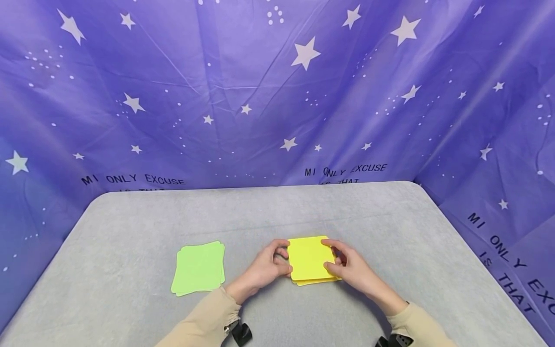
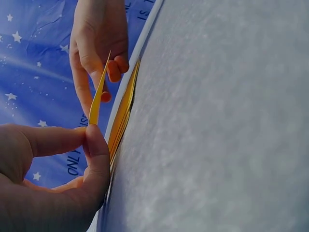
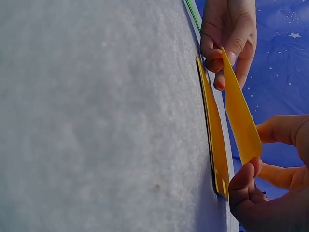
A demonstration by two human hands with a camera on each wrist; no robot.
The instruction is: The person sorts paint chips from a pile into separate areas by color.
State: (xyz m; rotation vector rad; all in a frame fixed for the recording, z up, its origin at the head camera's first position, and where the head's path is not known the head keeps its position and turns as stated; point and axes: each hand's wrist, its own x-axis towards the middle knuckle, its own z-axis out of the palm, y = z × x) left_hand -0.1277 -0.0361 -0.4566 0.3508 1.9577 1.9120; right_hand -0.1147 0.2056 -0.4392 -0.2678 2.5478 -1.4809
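A square yellow card (image 1: 310,258) with rounded corners is held between both hands. At its left edge my left hand (image 1: 265,266) pinches it between thumb and fingers. My right hand (image 1: 356,271) grips the right edge, thumb near the lower corner and a finger near the upper one. Seen from the right wrist, the card (image 3: 239,113) is raised and tilted above a thin stack of yellow cards (image 3: 216,137) on the table. From the head, only the lower rim of that stack shows beneath the held card.
To the left lies a slightly fanned pile of green square cards (image 1: 199,267). Everything rests on a grey table (image 1: 138,217) with rounded far corners. Purple star-printed cloth (image 1: 243,58) hangs behind it and on the right.
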